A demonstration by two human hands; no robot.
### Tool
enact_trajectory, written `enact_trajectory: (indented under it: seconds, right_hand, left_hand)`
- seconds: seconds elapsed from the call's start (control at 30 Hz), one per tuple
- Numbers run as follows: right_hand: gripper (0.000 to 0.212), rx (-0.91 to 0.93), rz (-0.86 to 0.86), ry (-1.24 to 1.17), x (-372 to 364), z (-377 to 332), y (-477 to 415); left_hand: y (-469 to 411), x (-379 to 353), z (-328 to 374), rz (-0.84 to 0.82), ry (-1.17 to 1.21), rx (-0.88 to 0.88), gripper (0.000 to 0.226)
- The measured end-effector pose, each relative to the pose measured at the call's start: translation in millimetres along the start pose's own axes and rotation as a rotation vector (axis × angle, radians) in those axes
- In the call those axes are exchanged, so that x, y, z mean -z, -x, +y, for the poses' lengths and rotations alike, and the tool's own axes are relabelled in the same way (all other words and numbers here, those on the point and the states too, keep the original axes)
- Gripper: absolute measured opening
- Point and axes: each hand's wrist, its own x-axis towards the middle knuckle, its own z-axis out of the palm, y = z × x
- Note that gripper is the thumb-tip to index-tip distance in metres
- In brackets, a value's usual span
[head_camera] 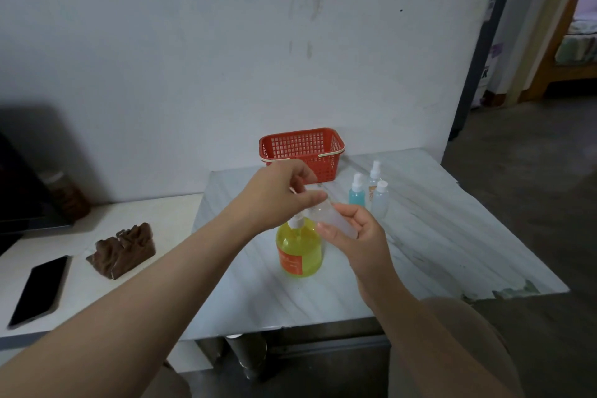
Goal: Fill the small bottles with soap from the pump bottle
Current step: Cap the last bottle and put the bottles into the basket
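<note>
right hand [355, 233]: curled round small clear bottle [332, 216], which is tilted just above the pump bottle [300, 249]
left hand [277, 192]: pinching that bottle's top end
around: three small bottles [380, 200] far right on table [436, 236]; red basket [303, 149] far; brown cloth [122, 250] and phone [38, 289] left
hidden: left hand covers most of the pump head; held bottle's neck blurred, can't tell if capped

Pump bottle [298, 249]: yellow soap, orange label, white pump, upright on worktop [426, 236]. Clear bottle [334, 219] tilted just above the pump, in right hand [360, 237]. Three small bottles [380, 200] upright behind, one teal.
</note>
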Motion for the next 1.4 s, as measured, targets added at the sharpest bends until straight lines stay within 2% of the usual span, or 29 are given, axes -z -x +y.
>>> enact_trajectory:
  seconds: [0.07,0.2,0.33,0.47,0.57,0.63,0.87,0.97,1.07,1.17,1.3,1.37,1.4]
  right_hand:
    - [0.028,0.004,0.004,-0.005,1.1,-1.9,0.3]
    - [0.027,0.011,0.012,0.003,3.0,-4.1,1.6]
    - [0.029,0.018,0.008,-0.015,3.4,-7.7,4.2]
    - [0.031,0.032,-0.007,-0.003,3.5,-12.9,6.8]
    - [0.029,0.004,-0.031,0.039,4.9,-13.9,10.2]
    - [0.034,-0.030,-0.086,0.029,6.4,-15.5,14.1]
    - [0.040,-0.206,-0.292,-0.294,7.2,-24.2,20.5]
    - [0.037,-0.277,-0.316,-0.398,4.9,-26.2,20.4]
    - [0.037,-0.269,-0.294,-0.419,0.0,-30.8,13.6]
    - [0.042,-0.208,-0.265,-0.320,-5.9,-36.8,-2.6]
    - [0.046,-0.147,-0.268,0.024,-0.9,-43.2,-32.0]
    - [0.033,-0.023,-0.162,0.276,9.3,-43.8,-55.0]
    - [0.026,0.102,-0.092,0.490,19.1,-40.6,-70.7]
  left_hand:
    - [0.3,0.1,2.3,-0.023,0.002,0.005,0.006]
    - [2.4,3.8,9.3,-0.048,-0.073,-0.072,0.029]
    - [5.0,3.0,16.2,-0.011,0.007,-0.044,0.035]
    - [7.0,5.6,22.2,0.021,-0.013,-0.003,0.011]
    - [11.0,11.5,28.7,-0.013,-0.044,-0.054,0.012]
    - [14.1,16.6,32.4,-0.025,-0.087,-0.085,0.009]
    - [23.7,26.8,39.6,-0.040,-0.148,-0.217,0.012]
    - [26.0,28.6,38.4,-0.036,-0.125,-0.227,0.013]
    - [21.9,27.6,31.2,0.024,-0.029,-0.197,0.007]
    - [11.6,27.6,24.5,0.073,0.163,-0.123,0.012]
    - [-11.8,32.3,13.8,0.125,0.209,-0.061,0.011]
    - [-26.4,34.5,5.9,0.177,0.154,-0.041,0.011]
    - [-34.1,35.3,1.8,0.191,0.135,-0.028,0.012]
